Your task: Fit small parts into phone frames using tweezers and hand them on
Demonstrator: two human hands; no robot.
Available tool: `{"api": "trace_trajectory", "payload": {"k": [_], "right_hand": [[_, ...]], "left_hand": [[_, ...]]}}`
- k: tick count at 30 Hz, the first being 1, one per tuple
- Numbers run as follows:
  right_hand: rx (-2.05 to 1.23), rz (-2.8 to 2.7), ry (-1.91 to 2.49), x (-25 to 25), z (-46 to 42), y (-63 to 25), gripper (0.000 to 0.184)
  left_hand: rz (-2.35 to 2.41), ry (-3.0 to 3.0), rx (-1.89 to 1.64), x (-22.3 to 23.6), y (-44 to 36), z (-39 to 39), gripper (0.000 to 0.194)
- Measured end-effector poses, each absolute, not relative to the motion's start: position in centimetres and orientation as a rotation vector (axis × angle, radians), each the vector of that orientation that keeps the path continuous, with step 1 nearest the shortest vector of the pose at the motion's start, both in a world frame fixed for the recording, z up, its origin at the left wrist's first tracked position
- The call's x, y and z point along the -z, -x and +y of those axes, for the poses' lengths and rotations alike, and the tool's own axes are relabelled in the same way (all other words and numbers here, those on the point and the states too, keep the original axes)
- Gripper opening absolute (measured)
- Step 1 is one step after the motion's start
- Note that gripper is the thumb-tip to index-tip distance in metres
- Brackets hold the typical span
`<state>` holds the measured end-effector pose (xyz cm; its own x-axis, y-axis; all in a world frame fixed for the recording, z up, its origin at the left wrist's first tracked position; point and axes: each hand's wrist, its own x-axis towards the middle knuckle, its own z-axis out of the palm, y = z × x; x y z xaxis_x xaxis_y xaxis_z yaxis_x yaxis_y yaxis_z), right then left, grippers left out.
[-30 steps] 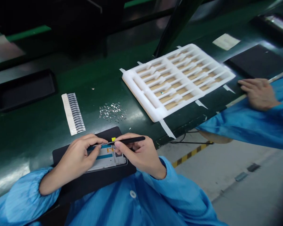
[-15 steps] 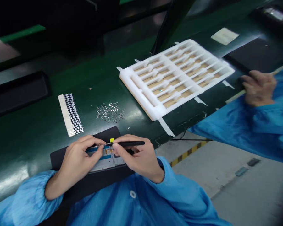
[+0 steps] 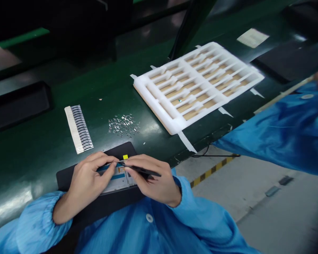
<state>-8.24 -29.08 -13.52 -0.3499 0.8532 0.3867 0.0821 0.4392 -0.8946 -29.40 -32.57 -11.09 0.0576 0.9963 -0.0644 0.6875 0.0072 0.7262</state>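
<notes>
A flat metal device frame, with blue strips and an orange flex piece, lies on a black tray in front of me. My left hand rests over its left part, thumb and forefinger pinched at the far edge; what they pinch is hidden. My right hand is closed round black tweezers, whose tips meet the frame's far edge beside my left fingertips. A yellow tab sticks up just behind the tips. Beyond are a pile of small metal pieces and a paper strip of metal pins.
A white foam tray with slotted compartments is taped to the green bench. Black trays lie at the left and far right. A co-worker's blue sleeve reaches in on the right, near a pale card.
The tweezers' rear end has tipped down towards me, and my right hand has shifted slightly left. My left hand stays put. The co-worker's hand has moved off to the right edge.
</notes>
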Motion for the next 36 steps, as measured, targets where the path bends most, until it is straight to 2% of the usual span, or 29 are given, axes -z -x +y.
{"api": "trace_trajectory", "payload": {"k": [4,10,13,36], "right_hand": [[-0.921,-1.869,0.697,14.2,-29.2,8.0,0.034],[-0.886,-1.917,0.639,14.8,-29.1,7.8,0.041],[-0.881,-1.905,0.635,14.9,-29.1,7.8,0.045],[-0.893,-1.889,0.671,14.8,-29.1,7.8,0.031]], "left_hand": [[1.678,-1.807,-0.607,11.0,29.6,-32.5,0.020],[1.656,-1.881,-0.492,10.5,30.4,-32.4,0.029],[1.665,-1.910,-0.476,10.3,30.6,-32.3,0.025],[1.567,-2.061,-0.504,10.4,30.6,-32.4,0.020]]}}
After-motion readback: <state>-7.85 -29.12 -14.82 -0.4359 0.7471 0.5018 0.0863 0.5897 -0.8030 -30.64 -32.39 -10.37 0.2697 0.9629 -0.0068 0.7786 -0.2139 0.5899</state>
